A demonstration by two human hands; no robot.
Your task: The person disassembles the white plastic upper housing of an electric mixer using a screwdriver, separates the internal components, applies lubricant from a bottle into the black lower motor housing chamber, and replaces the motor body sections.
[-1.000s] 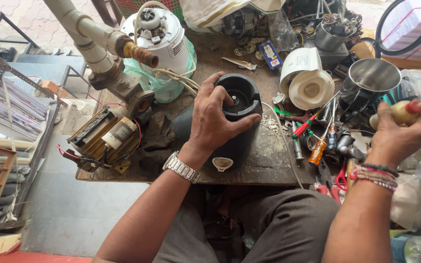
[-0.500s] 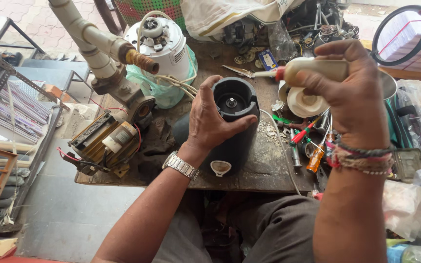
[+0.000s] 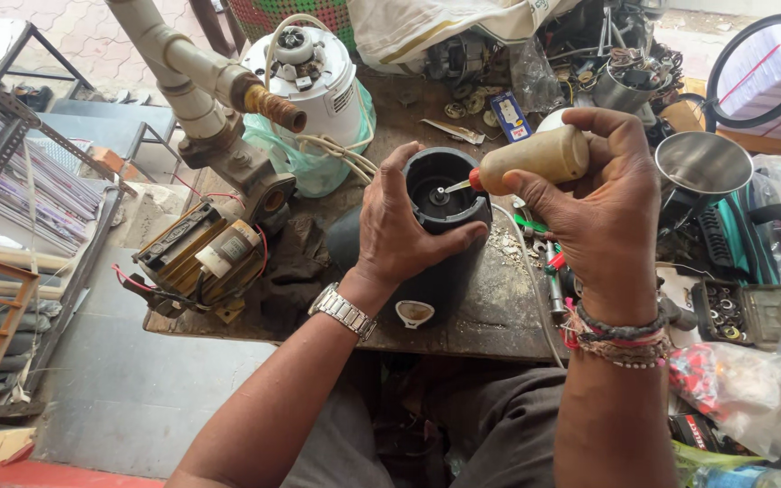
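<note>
Lowered since half a second ago: right hand (image 3: 603, 212) with tan squeeze bottle (image 3: 535, 155), red nozzle now dipped into open top of black cylindrical housing (image 3: 445, 194).

Left hand (image 3: 399, 230) unchanged, wrapped around housing, thumb on rim; right hand closed around bottle. Housing at front edge of workbench (image 3: 499, 316), near middle. White motor unit (image 3: 314, 68) at back edge, steel cup (image 3: 702, 163) toward right edge. Dispensing into housing apparently under way.
</note>
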